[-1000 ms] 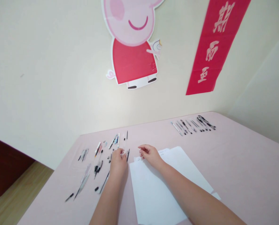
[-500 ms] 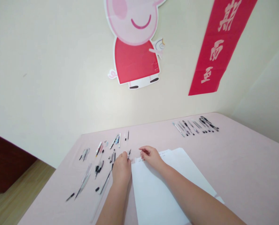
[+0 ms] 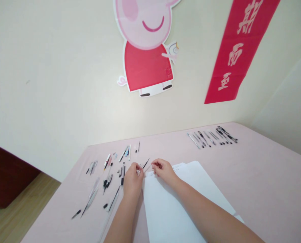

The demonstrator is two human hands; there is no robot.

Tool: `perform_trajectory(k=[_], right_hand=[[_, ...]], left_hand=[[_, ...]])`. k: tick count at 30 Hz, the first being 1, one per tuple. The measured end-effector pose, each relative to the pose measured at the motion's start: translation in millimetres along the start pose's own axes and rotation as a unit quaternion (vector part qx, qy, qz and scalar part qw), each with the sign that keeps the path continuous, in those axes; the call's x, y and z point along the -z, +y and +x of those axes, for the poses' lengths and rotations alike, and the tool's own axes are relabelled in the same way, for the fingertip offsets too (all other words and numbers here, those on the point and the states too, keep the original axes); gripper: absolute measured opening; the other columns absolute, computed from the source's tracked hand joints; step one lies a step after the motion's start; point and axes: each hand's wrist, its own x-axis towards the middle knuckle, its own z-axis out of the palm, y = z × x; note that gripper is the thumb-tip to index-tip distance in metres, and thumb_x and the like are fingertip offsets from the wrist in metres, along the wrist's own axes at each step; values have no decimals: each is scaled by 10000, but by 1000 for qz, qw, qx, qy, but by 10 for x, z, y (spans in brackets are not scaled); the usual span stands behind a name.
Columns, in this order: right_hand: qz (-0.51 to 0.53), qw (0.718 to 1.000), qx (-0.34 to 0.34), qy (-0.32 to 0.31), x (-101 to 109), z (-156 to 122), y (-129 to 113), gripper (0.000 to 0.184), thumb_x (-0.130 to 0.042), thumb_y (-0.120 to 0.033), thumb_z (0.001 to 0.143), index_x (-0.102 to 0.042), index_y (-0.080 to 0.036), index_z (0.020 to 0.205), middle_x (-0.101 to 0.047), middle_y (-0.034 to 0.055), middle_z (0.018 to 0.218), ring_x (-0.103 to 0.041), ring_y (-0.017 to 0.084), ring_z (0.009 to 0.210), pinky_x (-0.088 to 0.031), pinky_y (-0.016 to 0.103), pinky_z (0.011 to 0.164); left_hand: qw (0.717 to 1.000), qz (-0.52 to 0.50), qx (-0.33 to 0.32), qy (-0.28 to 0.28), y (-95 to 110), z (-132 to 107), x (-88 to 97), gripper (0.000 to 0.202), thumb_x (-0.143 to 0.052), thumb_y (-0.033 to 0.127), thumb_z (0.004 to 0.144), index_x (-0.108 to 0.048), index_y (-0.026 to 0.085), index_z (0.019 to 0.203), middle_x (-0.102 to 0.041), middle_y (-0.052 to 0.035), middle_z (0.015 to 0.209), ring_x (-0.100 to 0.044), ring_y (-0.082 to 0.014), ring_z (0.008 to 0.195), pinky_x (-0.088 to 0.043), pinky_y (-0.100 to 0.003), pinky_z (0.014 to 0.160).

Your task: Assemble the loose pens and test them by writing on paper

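Note:
My left hand [image 3: 132,177] is closed, thumb and fingers pinched round a thin dark-tipped pen refill [image 3: 146,163] that points up and to the right. A slim pale stick-like piece [image 3: 147,168] spans the gap toward my right hand [image 3: 163,169]. The fingers of that hand are pinched at its far end, over the top edge of white paper sheets [image 3: 175,209]; what they grip is too small to make out. Just left of my left hand lie black and clear pen parts [image 3: 122,180].
Disassembled pens, caps and clear barrels [image 3: 91,200] are spread over the left of the pink table [image 3: 262,189]. A row of pens [image 3: 206,139] lies at the back right. The wall behind carries a cartoon pig cutout [image 3: 147,67] and a red banner [image 3: 231,57].
The dark-tipped refill now stands out from my left fingers, tilted right. My right fingers have closed into a pinch, and a pale thin piece shows between the hands.

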Motion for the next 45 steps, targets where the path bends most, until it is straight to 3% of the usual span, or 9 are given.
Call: perform_trajectory(k=[5, 10, 12, 18, 29, 35, 45], right_hand=[[118, 990, -78, -12, 3, 28, -60, 356, -591, -429, 671, -560, -142, 879, -555, -24, 617, -483, 67, 409, -365, 176, 350], [119, 989, -74, -44, 18, 27, -91, 358, -559, -498, 694, -567, -143, 741, -532, -31, 541, -439, 58, 387, -362, 174, 361], [98, 993, -53, -25, 43, 16, -139, 354, -547, -501, 713, -563, -148, 733, -530, -32, 536, -433, 60, 383, -357, 178, 366], [128, 985, 23, 118, 157, -9, -393, 314, -503, -483, 779, -538, -172, 768, -517, -25, 590, -474, 79, 457, -383, 192, 414], [183, 974, 29, 132, 156, 23, -412, 286, -540, -453, 774, -551, -168, 793, -524, -16, 617, -486, 87, 495, -401, 198, 438], [149, 983, 32, 100, 131, 0, -413, 287, -531, -447, 779, -567, -164, 806, -532, -10, 621, -494, 91, 497, -416, 203, 442], [102, 995, 13, -20, 38, -10, -300, 312, -557, -433, 752, -640, -142, 828, -579, 4, 658, -486, 66, 461, -409, 192, 433]], left_hand=[[991, -132, -16, -24, 14, 5, -94, 85, -498, 280, 744, -466, 204, 757, -553, 29, 645, -488, -121, 535, -359, -236, 523], [987, -151, -23, -52, -5, 0, -156, 86, -502, 284, 745, -476, 203, 761, -568, 22, 665, -511, -131, 570, -382, -251, 552], [986, -156, -27, -57, -23, 6, -172, 100, -502, 296, 749, -481, 200, 769, -573, 17, 681, -514, -131, 574, -389, -256, 557], [985, -152, -78, -29, -65, 35, -185, 181, -460, 347, 799, -509, 186, 867, -574, -26, 768, -539, -155, 662, -421, -290, 618], [981, -140, -133, -30, -68, 53, -193, 113, -448, 257, 809, -503, 182, 874, -559, -45, 819, -538, -161, 730, -435, -287, 639], [980, -139, -139, -31, -70, 54, -193, 102, -450, 240, 802, -499, 180, 869, -549, -43, 814, -527, -156, 714, -433, -287, 637], [980, -128, -151, -32, -88, 44, -201, 95, -455, 207, 783, -498, 187, 865, -550, -35, 791, -528, -169, 721, -419, -294, 638]])
